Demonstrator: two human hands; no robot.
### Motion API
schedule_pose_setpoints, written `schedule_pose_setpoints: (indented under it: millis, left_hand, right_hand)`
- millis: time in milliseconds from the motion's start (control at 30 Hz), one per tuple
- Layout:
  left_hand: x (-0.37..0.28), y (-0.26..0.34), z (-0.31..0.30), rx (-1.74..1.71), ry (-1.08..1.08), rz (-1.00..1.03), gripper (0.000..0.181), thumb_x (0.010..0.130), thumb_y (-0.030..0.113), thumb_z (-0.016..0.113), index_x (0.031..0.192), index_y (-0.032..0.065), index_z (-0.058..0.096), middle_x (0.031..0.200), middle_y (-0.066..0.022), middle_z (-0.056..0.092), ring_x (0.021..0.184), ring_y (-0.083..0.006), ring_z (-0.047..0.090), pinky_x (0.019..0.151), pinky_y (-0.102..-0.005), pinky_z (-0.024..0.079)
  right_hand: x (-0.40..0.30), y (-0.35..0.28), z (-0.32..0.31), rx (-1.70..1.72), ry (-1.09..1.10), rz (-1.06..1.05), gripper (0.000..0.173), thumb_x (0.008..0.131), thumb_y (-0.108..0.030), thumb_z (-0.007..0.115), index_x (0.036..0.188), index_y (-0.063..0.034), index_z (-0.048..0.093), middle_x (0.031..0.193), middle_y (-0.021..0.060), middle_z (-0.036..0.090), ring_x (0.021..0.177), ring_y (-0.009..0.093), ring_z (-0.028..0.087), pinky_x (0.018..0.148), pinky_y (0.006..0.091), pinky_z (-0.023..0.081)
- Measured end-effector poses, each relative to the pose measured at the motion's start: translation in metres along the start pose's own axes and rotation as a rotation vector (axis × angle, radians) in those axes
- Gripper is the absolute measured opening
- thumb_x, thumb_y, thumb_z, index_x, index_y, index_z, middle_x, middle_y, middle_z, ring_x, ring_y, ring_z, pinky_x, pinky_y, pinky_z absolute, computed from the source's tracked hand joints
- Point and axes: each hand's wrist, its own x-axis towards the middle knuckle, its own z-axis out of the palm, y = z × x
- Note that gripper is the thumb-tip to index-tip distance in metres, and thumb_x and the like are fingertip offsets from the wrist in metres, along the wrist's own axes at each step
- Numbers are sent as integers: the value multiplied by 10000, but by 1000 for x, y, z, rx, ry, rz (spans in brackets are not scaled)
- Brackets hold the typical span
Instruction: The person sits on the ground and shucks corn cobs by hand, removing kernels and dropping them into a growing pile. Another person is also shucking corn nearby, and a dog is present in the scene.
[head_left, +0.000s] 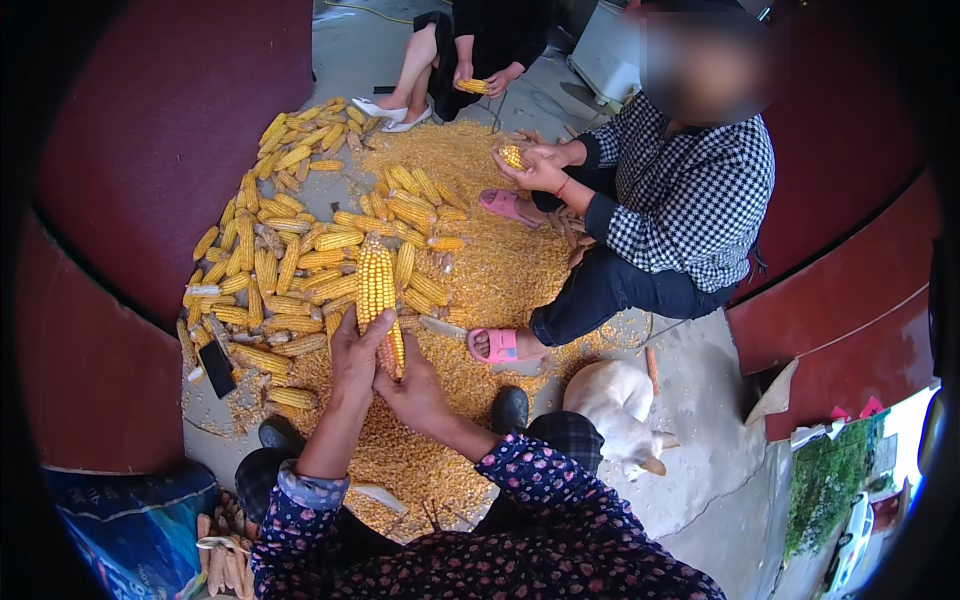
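Note:
Between both hands stands a yellow ear of corn (376, 285), its lower end partly bare of kernels. My left hand (354, 358) grips it from the left, the thumb laid across its middle. Around the stripped lower end closes my right hand (415, 386). Beyond and to the left lies a pile of corn ears (300, 281). Loose corn kernels (420, 450) cover the floor under my hands and spread up towards the others. The palms are hidden.
A person in a checked jacket (690, 187) sits right, holding corn; another (487, 37) holds an ear farther back. A pale dog (615, 409) lies at the right. A phone-like black object (217, 369) rests left. Bare cobs (225, 555) stand beside a blue sack (135, 525).

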Motion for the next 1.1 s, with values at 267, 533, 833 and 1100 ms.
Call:
schedule_pose_setpoints:
  millis: [267, 533, 833, 1100]
  left_hand:
    - [2, 0, -11, -87, -23, -93, 442, 799, 76, 690, 1190, -24, 509, 999, -86, 626, 866, -152, 610, 751, -257, 491]
    - [2, -1, -13, -92, -51, -90, 358, 804, 163, 595, 1119, 3, 535, 984, -58, 587, 887, -148, 555, 824, -278, 445]
    - [2, -1, -7, 48, -38, 117, 316, 803, 108, 572, 1069, -60, 547, 913, -77, 608, 793, -126, 567, 724, -260, 462]
    - [5, -11, -10, 34, 34, 56, 317, 799, 103, 498, 1065, -63, 548, 918, -68, 615, 823, -140, 556, 764, -264, 442]
  right_hand:
    - [2, -12, 2, -13, -1, 36, 491, 823, -146, 601, 1240, 26, 405, 1021, 208, 597, 950, 302, 612, 818, 379, 485]
    - [6, 1, 7, 93, 37, -39, 406, 817, -143, 609, 1164, 7, 462, 986, 167, 586, 919, 255, 595, 814, 369, 467]
    - [10, 4, 3, -316, 145, -247, 526, 770, -137, 651, 1188, 29, 378, 880, 269, 602, 692, 413, 628, 579, 460, 512]
    - [8, 3, 0, -514, 155, -290, 503, 753, -147, 662, 1140, 6, 379, 876, 273, 605, 677, 424, 624, 561, 481, 509]
